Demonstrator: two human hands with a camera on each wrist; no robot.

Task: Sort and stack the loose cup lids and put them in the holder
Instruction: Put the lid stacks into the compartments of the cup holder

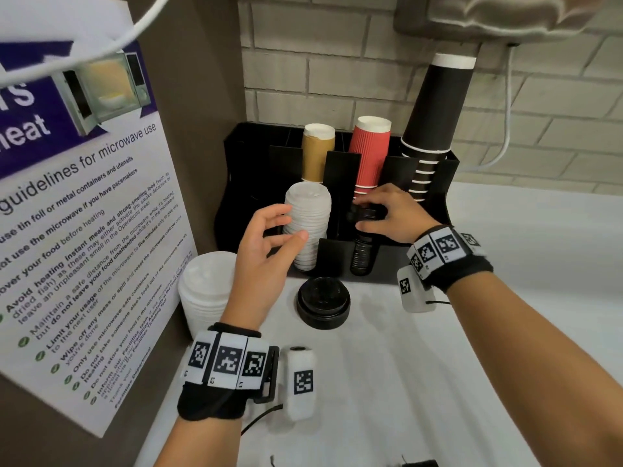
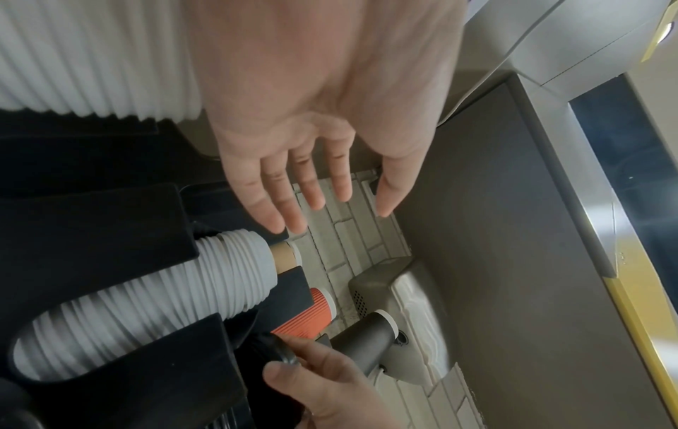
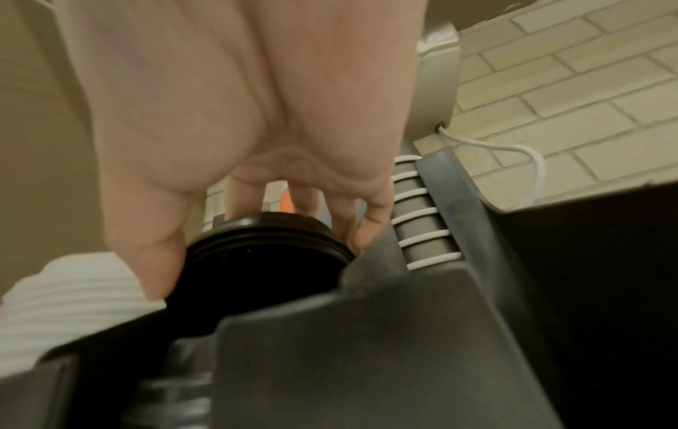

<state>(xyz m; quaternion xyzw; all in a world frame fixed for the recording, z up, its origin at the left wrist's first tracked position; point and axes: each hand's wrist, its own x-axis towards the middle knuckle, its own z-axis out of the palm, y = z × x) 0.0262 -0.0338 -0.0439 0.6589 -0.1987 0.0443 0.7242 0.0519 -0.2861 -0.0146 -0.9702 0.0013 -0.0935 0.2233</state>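
The black holder [image 1: 340, 163] stands against the brick wall. In its front left slot leans a stack of white lids [image 1: 308, 227] [image 2: 146, 304]. A stack of black lids [image 1: 362, 254] fills the slot to the right. My right hand [image 1: 362, 212] [image 3: 257, 261] grips the top black lids [image 3: 264, 241] of that stack, thumb on one side and fingers on the other. My left hand [image 1: 290, 224] [image 2: 330, 214] hovers open just left of the white stack, fingers straight, holding nothing. Loose white lids [image 1: 205, 291] and loose black lids [image 1: 323, 301] sit stacked on the counter.
Tan cups [image 1: 317, 153], red cups [image 1: 369, 153] and tall black cups [image 1: 435, 112] fill the holder's rear slots. A microwave notice [image 1: 84, 214] hangs on the left panel. A white cable [image 1: 505, 129] runs down the wall. The white counter [image 1: 505, 247] extends right.
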